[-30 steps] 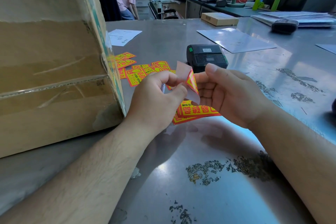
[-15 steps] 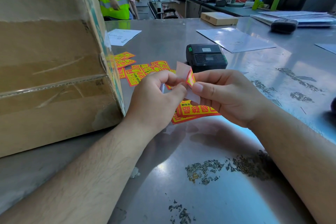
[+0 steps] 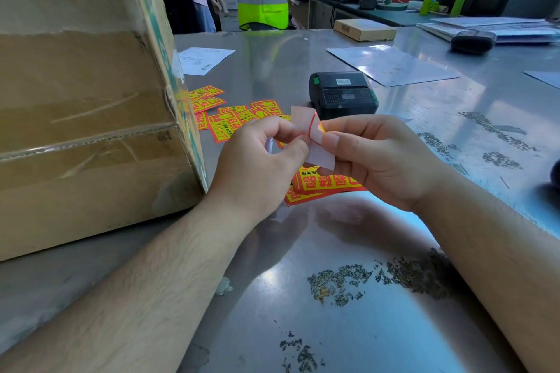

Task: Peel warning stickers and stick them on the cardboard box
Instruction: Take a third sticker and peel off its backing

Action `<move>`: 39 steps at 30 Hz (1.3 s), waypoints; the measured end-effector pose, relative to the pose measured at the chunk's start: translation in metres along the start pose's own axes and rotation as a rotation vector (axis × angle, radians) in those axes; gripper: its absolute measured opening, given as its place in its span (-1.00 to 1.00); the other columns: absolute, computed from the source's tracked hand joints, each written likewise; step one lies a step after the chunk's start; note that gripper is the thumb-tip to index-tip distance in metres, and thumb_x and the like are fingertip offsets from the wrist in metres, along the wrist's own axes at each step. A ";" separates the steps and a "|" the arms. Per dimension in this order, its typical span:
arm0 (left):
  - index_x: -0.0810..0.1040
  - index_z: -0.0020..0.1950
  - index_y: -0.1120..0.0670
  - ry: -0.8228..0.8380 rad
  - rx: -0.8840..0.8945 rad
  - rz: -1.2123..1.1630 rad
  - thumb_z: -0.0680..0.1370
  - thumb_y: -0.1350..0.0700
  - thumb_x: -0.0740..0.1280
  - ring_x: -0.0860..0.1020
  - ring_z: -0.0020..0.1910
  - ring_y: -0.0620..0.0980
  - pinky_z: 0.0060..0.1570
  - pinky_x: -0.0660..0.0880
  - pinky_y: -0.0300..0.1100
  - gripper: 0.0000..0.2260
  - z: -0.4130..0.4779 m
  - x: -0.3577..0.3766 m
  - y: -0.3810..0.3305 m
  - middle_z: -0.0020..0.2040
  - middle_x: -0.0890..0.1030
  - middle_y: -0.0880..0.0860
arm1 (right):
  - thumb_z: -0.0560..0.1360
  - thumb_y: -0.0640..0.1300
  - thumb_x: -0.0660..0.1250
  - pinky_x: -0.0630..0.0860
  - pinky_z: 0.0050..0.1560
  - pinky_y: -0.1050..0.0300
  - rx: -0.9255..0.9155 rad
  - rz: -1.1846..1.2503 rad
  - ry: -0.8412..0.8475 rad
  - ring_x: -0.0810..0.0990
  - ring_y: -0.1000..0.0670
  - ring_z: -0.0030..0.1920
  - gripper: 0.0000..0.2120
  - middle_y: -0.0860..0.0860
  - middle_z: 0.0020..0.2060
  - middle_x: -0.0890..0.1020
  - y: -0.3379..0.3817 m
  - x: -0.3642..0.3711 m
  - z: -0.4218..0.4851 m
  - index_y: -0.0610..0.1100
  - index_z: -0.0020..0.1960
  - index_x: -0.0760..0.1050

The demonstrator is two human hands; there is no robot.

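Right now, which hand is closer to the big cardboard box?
Left. The left hand is just beside the cardboard box, near its lower corner. The right hand is farther away, beyond the left one.

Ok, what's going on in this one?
A person is peeling a warning sticker off its backing, pinched between left hand and right hand above the metal table. More stickers lie loose behind the hands. The cardboard box stands to the left; no sticker shows on its visible faces yet.

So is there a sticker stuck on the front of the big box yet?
No, the front of the cardboard box shows only tape; the sticker is between both hands.
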State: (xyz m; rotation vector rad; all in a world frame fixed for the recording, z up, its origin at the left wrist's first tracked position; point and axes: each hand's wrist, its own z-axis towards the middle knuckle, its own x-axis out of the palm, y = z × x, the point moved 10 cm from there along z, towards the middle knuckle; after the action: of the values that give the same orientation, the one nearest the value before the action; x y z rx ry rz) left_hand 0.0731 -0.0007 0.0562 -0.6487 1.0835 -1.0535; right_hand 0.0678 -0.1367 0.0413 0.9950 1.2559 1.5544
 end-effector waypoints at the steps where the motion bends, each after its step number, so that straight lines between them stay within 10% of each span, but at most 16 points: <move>1: 0.65 -0.15 0.00 0.000 0.000 -0.006 0.52 0.03 0.42 0.58 -0.08 -0.14 -0.11 0.45 -0.24 -0.91 0.000 0.000 0.000 -0.13 0.66 -0.09 | 0.30 0.03 0.50 0.59 -0.03 -0.08 0.002 0.006 0.014 0.50 -0.23 -0.04 -0.65 -0.35 -0.05 0.59 0.000 0.001 0.000 -0.14 0.00 0.71; 21: 0.57 -0.35 -0.06 -0.015 -0.136 -0.251 0.50 0.12 0.34 0.35 -0.50 -0.14 -0.49 0.27 -0.28 -0.78 0.003 0.000 0.017 -0.56 0.44 -0.16 | 0.49 -0.16 0.29 0.62 -0.23 0.12 0.049 0.058 -0.109 0.64 -0.14 -0.21 -0.81 -0.24 -0.19 0.65 -0.008 -0.017 0.006 -0.15 -0.22 0.64; 26: 0.53 -0.29 0.01 -0.085 -0.345 -0.565 0.54 0.18 0.28 0.29 -0.55 -0.11 -0.57 0.18 -0.35 -0.78 0.000 -0.001 0.030 -0.18 0.52 0.14 | 0.61 -0.23 0.20 0.56 -0.32 0.19 0.071 0.107 -0.262 0.71 -0.10 -0.26 -0.82 -0.20 -0.24 0.67 -0.007 -0.032 0.005 -0.24 -0.11 0.53; 39: 0.50 -0.24 0.00 0.058 -0.341 -0.445 0.54 -0.26 0.24 0.42 -0.52 -0.07 -0.53 0.31 -0.27 -0.64 -0.004 0.014 0.024 -0.51 0.45 -0.07 | 0.55 -0.14 0.30 0.51 -0.26 0.11 0.033 -0.089 -0.156 0.58 -0.07 -0.24 -0.80 -0.14 -0.27 0.63 -0.012 -0.017 0.007 -0.14 -0.17 0.64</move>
State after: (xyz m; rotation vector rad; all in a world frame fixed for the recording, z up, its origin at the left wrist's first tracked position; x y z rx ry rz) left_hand 0.0790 -0.0036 0.0294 -1.1786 1.2123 -1.2812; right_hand 0.0815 -0.1497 0.0302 1.0465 1.2032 1.3648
